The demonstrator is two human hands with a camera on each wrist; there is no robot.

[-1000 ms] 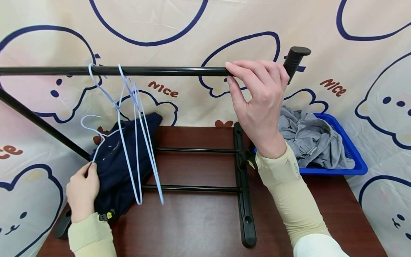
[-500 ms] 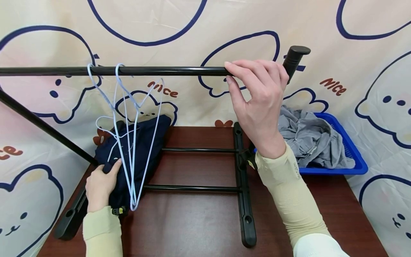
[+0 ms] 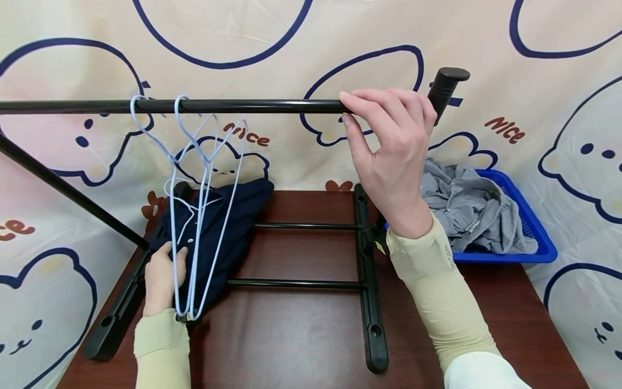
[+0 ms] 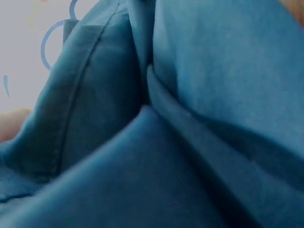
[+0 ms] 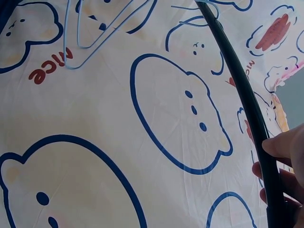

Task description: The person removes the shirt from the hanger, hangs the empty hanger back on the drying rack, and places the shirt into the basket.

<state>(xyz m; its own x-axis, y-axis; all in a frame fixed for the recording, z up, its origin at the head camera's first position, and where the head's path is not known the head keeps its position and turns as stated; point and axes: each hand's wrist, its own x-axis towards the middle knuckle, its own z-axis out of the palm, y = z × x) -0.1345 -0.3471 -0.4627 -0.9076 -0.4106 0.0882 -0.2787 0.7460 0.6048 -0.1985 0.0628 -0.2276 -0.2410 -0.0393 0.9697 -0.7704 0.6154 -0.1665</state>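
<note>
In the head view, my left hand [image 3: 160, 278] grips a navy garment [image 3: 238, 210] low at the rack's left side. A light-blue wire hanger [image 3: 194, 207] shows at the top of the garment, its hook free of the rod; how far it sits inside is hidden. Two more light-blue hangers [image 3: 160, 147] hang from the black rod [image 3: 267, 106], in front of the garment and partly across my left hand. Folded cloth [image 4: 109, 156] with a stitched edge fills the left wrist view. My right hand [image 3: 393, 156] holds the rod's right end, fingers over it and thumb below.
On the right, a blue basket [image 3: 544, 251] holds a crumpled grey garment [image 3: 476, 210]. The rack's black feet [image 3: 374, 324] and lower crossbars [image 3: 296, 283] stand on the brown table [image 3: 282, 340]. A printed curtain [image 3: 340, 32] hangs behind.
My left hand has moved right with the navy garment and its hanger, behind the hanging hangers, which have swung and spread. My right hand stays on the rod.
</note>
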